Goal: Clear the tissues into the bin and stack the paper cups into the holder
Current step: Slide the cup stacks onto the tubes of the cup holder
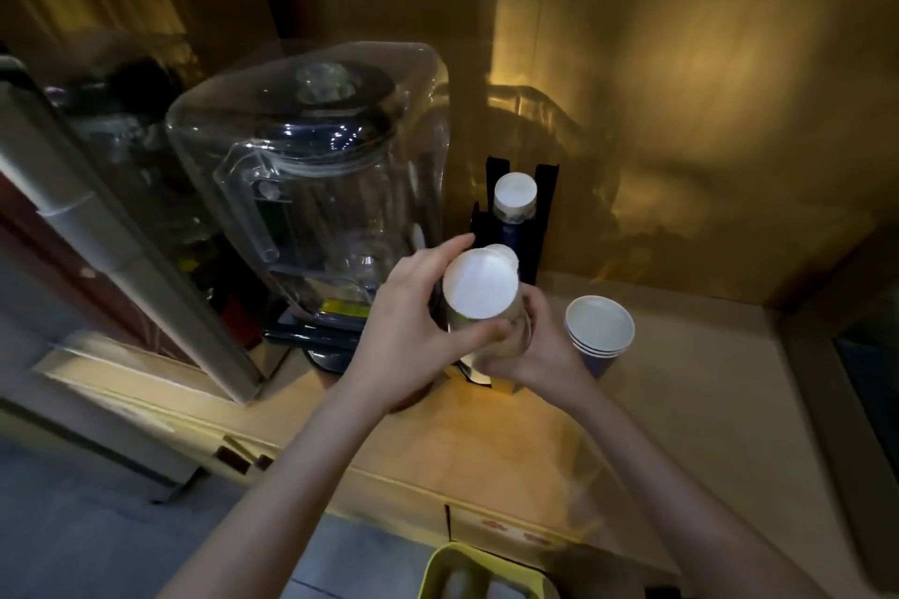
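Observation:
Both hands hold an upturned stack of paper cups (480, 289), its white base facing the camera, in front of the black cup holder (545, 195). My left hand (413, 306) wraps the stack from the left; my right hand (535, 345) grips its lower part from the right. One tall column of upturned cups (514, 195) stands in the holder's back slot, and another white cup base (506, 253) peeks out just behind the held stack. A short stack of blue cups (599, 328), mouths up, stands on the counter to the right. No tissues are visible.
A large clear blender with a sound cover (311, 190) stands just left of the holder. A grey slanted panel (97, 229) lies further left. The beige counter (681, 404) stretches to the right. A yellow-green bin rim (467, 564) shows at the bottom edge.

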Motion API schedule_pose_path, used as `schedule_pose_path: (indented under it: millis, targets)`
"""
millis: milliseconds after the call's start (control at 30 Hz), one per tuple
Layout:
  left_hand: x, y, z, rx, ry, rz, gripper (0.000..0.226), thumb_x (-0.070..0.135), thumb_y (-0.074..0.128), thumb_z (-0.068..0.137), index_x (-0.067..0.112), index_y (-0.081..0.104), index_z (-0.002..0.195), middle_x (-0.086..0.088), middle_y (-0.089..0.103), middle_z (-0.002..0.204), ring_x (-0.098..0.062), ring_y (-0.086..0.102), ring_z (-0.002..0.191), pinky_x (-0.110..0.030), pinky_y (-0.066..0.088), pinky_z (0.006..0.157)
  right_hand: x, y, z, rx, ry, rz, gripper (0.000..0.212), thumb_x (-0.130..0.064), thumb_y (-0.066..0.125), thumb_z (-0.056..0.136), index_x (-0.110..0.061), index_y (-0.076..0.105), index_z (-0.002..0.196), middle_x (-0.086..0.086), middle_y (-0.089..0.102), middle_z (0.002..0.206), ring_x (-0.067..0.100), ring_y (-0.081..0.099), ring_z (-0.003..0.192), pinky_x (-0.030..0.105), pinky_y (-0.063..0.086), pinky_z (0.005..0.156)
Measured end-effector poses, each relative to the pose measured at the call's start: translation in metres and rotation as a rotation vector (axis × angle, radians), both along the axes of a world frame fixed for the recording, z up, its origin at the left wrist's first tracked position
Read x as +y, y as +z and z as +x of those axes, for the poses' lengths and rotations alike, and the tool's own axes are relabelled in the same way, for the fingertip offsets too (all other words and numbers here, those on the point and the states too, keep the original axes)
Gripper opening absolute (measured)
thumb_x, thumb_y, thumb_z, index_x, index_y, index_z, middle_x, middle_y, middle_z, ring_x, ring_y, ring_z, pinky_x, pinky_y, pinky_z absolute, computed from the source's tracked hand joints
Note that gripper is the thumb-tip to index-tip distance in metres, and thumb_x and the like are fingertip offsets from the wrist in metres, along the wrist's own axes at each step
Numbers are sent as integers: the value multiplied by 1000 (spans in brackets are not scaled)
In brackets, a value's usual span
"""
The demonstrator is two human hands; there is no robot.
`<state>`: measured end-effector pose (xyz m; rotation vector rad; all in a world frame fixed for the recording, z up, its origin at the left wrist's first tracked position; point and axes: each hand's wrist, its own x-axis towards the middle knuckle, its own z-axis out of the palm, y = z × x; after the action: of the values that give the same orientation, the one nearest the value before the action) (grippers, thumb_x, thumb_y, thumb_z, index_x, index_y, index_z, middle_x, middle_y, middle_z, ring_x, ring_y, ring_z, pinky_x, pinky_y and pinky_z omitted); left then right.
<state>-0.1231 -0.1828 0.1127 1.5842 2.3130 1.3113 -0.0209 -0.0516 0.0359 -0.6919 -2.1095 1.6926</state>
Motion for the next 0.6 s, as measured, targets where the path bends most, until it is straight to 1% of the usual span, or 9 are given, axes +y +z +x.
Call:
schedule_pose_path:
  millis: [67,133,200,267,333,467,533,600]
  targets:
    - [2,-7,-1,78,37,-37,73,56,65,61,27,48,125,11,59,115,-12,53,108,-17,39,85,3,-5,-7,-32,-30,113,83,-3,82,61,-24,34,125,1,46,128,8,50,111,14,46,85]
    - [6,-14,-1,109,64,-70,71,52,66,62,24,50,125,4,62,121,-16,55,110,-23,39,88,8,-16,-14,-85,-51,181,88,-11,84,59,-19,35,132,5,43,136,17,44,122,28,43,96]
    - [10,-20,1,101,86,-81,70,45,69,62,21,51,125,-1,62,123,-20,56,111,-25,39,89,10,-26,-19,-130,-43,194,94,-22,84,55,-21,35,135,4,44,139,19,43,126,39,42,103]
    - [14,-27,3,87,89,-82,70,38,72,63,17,51,126,-4,62,124,-22,55,113,-27,40,92,13,-35,-22,-152,-38,207,99,-30,84,53,-22,33,137,2,45,140,19,43,128,45,42,105]
    - [18,-34,4,56,89,-74,69,30,77,66,15,49,128,-6,60,127,-22,54,117,-32,42,97,17,-43,-23,-179,-31,218,98,-28,84,56,-21,31,138,2,44,141,19,43,128,44,42,105]
    - [27,-51,4,36,100,-89,69,19,79,68,13,48,129,-7,57,130,-23,51,120,-26,36,98,23,-51,-23,-219,-5,202,94,-26,78,61,-22,28,140,2,45,141,19,45,127,42,44,103]
    - [31,-60,3,19,118,-116,70,19,78,68,14,46,131,-7,56,131,-23,49,122,-25,34,98,26,-52,-24,-231,4,211,84,-17,73,69,-19,29,140,5,47,140,22,46,127,37,43,102]
    - [36,-67,2,6,133,-139,70,19,78,69,13,46,131,-7,55,133,-23,48,124,-26,35,100,28,-51,-24,-243,6,217,73,-12,68,77,-15,31,140,8,49,139,24,46,128,34,41,101]
